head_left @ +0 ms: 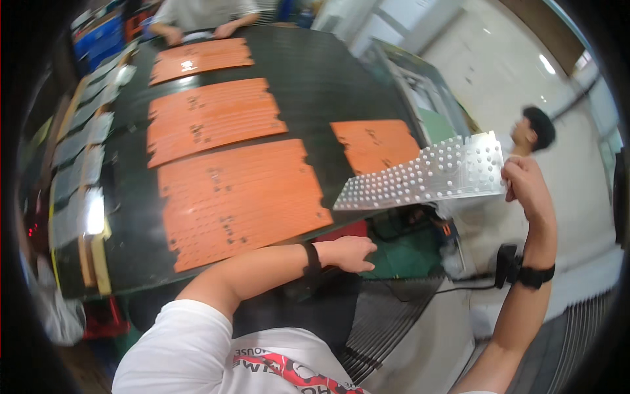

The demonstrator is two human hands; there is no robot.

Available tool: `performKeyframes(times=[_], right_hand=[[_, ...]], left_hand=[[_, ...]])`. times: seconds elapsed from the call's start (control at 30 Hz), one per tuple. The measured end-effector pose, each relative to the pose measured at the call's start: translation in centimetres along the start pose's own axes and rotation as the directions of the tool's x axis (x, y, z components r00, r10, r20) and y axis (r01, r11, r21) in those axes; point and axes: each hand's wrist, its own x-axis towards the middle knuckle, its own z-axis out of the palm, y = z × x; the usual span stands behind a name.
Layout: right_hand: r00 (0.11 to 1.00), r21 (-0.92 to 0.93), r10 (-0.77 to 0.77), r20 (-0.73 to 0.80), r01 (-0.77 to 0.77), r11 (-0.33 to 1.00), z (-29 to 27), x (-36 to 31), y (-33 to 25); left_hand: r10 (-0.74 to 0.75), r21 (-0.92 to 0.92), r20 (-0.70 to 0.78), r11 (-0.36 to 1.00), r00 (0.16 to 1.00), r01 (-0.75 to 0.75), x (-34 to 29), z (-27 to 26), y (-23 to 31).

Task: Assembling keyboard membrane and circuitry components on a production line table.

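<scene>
My right hand [525, 187] grips the right edge of a shiny metal plate [430, 174] covered in rows of small holes, holding it in the air past the right edge of the black table [315, 79]. My left hand [351, 253] hangs palm down just off the table's near edge, fingers loosely curled, holding nothing. Both wrists wear black bands. Several orange perforated sheets lie flat on the table; the largest one [239, 200] is nearest my left hand, and a smaller one [374, 144] sits just behind the lifted plate.
A row of silvery plates [82, 164] lines the table's left edge. Another person's hands [197, 29] rest at the far end, and a second person [535, 131] stands to the right. A green surface [400, 253] and ribbed flooring [387, 315] lie below.
</scene>
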Motion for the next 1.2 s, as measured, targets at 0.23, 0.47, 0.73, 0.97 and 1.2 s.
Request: performKeyframes(times=[0.23, 0.47, 0.73, 0.97, 1.2], right_hand=[[0.792, 0.458, 0.514, -0.329, -0.342, 0.821, -2.9, -22.5, 15.6], [0.236, 0.732, 0.906, -0.352, -0.534, 0.423, 6.9, -49.6, 24.2], [-0.298, 0.997, 0.952, -0.075, 0.003, 0.079, 17.9, -73.8, 24.1], [-0.616, 0.996, 0.782, 0.090, 0.077, -0.054, 27.7, -88.0, 24.2], [-0.686, 0.992, 0.722, 0.085, 0.125, 0.002, 26.4, -89.1, 30.9]], left_hand=[[0.339, 0.099, -0.276, 0.941, 0.899, -0.325, 11.0, 7.9, 7.3], [0.719, 0.108, -0.016, 0.692, 0.695, -0.713, 9.7, 22.4, 13.2], [0.562, 0.053, 0.727, 0.528, 0.395, -0.848, 9.2, 28.9, 25.1], [0.622, 0.040, 0.578, 0.625, 0.528, -0.779, 10.1, 24.9, 14.9], [0.313, 0.364, 0.439, 0.795, 0.842, -0.485, 8.6, 12.6, 5.3]])
